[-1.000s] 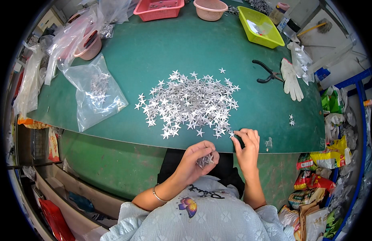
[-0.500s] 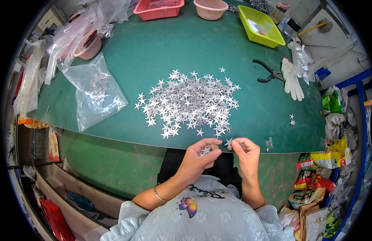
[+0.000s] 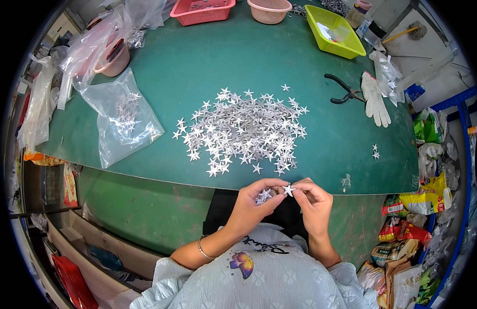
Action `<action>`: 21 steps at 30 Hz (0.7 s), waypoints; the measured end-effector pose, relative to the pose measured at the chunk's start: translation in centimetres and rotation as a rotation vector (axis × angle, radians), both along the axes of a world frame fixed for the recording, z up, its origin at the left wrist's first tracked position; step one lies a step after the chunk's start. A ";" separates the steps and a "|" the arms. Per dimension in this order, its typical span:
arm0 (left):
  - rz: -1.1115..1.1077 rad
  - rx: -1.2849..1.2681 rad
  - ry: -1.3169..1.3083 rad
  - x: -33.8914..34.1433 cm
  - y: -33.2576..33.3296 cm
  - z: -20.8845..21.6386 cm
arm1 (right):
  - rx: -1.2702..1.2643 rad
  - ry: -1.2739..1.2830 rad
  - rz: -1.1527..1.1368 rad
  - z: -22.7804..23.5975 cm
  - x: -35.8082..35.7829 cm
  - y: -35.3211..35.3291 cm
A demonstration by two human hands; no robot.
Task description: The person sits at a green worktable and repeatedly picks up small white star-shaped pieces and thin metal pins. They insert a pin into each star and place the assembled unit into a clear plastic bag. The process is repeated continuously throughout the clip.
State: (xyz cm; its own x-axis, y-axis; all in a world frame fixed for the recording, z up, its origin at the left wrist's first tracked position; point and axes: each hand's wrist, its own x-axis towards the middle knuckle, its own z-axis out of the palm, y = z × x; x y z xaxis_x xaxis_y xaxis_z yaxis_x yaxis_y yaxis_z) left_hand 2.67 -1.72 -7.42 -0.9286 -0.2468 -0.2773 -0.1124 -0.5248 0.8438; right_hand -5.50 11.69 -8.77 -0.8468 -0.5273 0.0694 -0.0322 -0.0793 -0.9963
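A broad heap of small silver stars [image 3: 241,131] lies on the green table [image 3: 207,62]. Just below the table's near edge, my left hand [image 3: 251,203] cups a small bunch of stars [image 3: 262,195] in its palm. My right hand [image 3: 313,201] pinches a single silver star [image 3: 288,190] between thumb and fingers. The fingertips of both hands meet at that star, over my lap.
A clear plastic bag [image 3: 122,118] with some stars lies at the left. Black pliers [image 3: 341,92] and a white glove [image 3: 375,100] rest at the right, two stray stars [image 3: 375,151] below them. A yellow tray [image 3: 333,31], pink basket [image 3: 202,10] and bowls stand at the back.
My right hand came down from the table edge with one star and met my left hand. Both hands drew together below the edge.
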 end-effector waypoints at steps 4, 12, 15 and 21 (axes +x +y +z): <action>0.009 -0.090 0.048 0.0 0.0 -0.2 | 0.000 0.012 -0.001 0.2 0.0 0.0; 0.030 -0.121 0.082 0.1 0.1 -0.3 | -0.027 -0.008 -0.013 0.3 0.2 -0.1; 0.040 -0.144 0.075 0.1 0.1 -0.3 | -0.023 -0.002 -0.014 0.3 0.2 -0.2; -0.038 0.152 -0.068 0.5 -0.2 -0.2 | -0.013 0.012 0.068 0.1 0.1 0.0</action>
